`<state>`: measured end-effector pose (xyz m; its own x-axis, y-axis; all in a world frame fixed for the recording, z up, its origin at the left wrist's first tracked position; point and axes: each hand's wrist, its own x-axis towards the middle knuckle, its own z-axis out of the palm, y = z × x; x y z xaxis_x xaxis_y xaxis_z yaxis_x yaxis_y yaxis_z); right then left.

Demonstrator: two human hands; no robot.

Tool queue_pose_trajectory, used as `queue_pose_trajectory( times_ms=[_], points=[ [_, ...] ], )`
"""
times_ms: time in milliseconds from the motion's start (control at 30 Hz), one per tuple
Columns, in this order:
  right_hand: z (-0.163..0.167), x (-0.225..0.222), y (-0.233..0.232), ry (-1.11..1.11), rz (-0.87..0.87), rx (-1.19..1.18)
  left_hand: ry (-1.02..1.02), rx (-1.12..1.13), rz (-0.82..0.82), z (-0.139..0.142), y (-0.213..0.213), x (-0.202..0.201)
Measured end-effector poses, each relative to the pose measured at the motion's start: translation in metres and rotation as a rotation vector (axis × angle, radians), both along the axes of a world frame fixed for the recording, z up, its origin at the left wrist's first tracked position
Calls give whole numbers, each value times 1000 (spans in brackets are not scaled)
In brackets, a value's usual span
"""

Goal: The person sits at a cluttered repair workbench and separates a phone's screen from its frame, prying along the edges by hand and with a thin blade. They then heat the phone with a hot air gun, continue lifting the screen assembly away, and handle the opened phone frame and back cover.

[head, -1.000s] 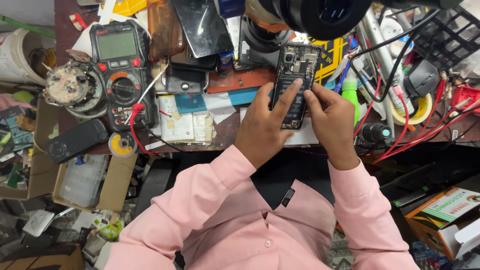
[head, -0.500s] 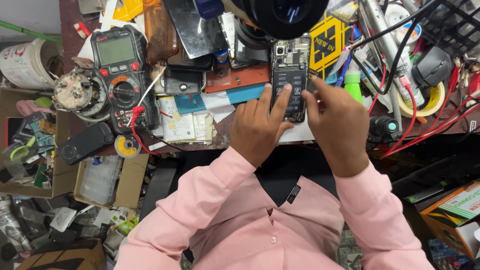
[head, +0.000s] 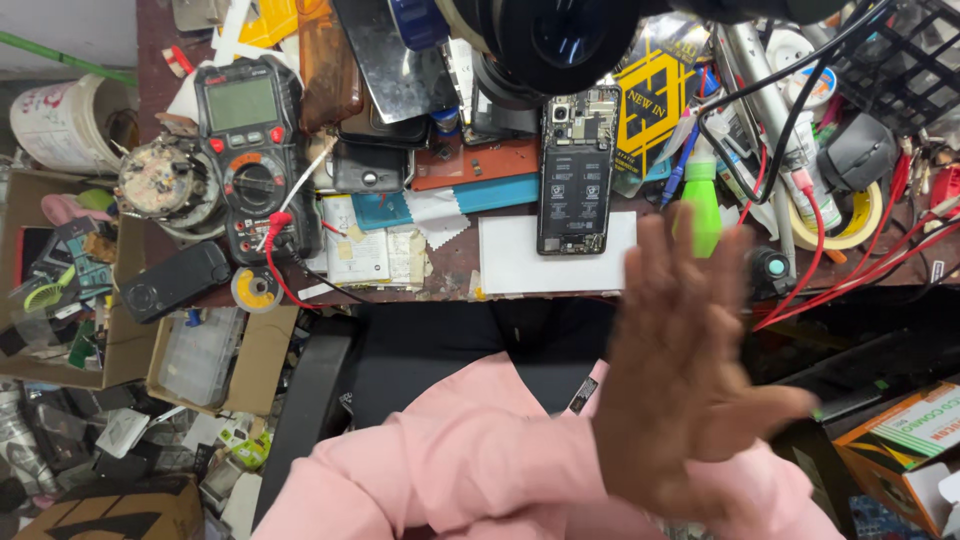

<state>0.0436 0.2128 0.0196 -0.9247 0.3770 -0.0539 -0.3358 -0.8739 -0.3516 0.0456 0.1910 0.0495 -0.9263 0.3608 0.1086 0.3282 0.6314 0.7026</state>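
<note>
One hand in view, the right, raised blurred over the desk's near edge, fingers spread wide, holding nothing. Left hand not visible, so its grip cannot be told. One opened phone (back cover off, battery showing) lies face-down on a white mat near the desk's near edge; half a second ago both hands held it. One multimeter toward the left edge. Below the desk, one cardboard box holds a clear plastic case.
</note>
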Motion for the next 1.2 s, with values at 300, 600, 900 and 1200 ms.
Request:
queue_pose_trajectory(
  times_ms=[300, 600, 900, 1200],
  points=[
    [17, -25, 65, 149, 12, 846, -24, 809, 22, -12, -20, 39],
    [-2, -18, -5, 237, -137, 945, 324, 645, -68, -7, -41, -13],
    [-12, 16, 11, 241, 178, 802, 357, 669, 414, 17, -40, 15],
    [47, -6, 83, 342, -160, 1159, 425, 290, -890, -72, -63, 22]
  ],
)
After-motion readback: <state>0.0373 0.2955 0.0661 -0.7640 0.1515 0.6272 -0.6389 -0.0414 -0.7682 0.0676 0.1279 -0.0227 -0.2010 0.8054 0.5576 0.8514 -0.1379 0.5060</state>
